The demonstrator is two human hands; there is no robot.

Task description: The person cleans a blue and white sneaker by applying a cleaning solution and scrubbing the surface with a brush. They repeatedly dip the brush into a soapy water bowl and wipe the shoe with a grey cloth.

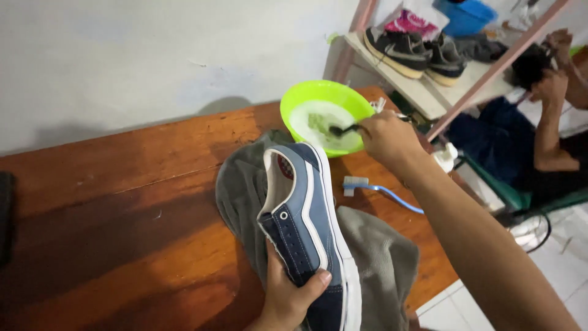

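While the left hand grips a blue shoe at the bottom centre, the right hand closes around a small brush, its tip dipped in foamy water in a green bowl at upper centre. Under the shoe lies a grey cloth; a blue toothbrush rests just right of it. Everything sits on a wooden table against a pale wall. At upper right, a shelf holds dark shoes, with another person beyond.

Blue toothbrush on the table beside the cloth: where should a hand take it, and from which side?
Probably by the thin blue handle of the toothbrush, from above. It lies flat on the wooden table, its handle bare between the bristle head beside the grey cloth and the right hand's forearm, which crosses its far end.
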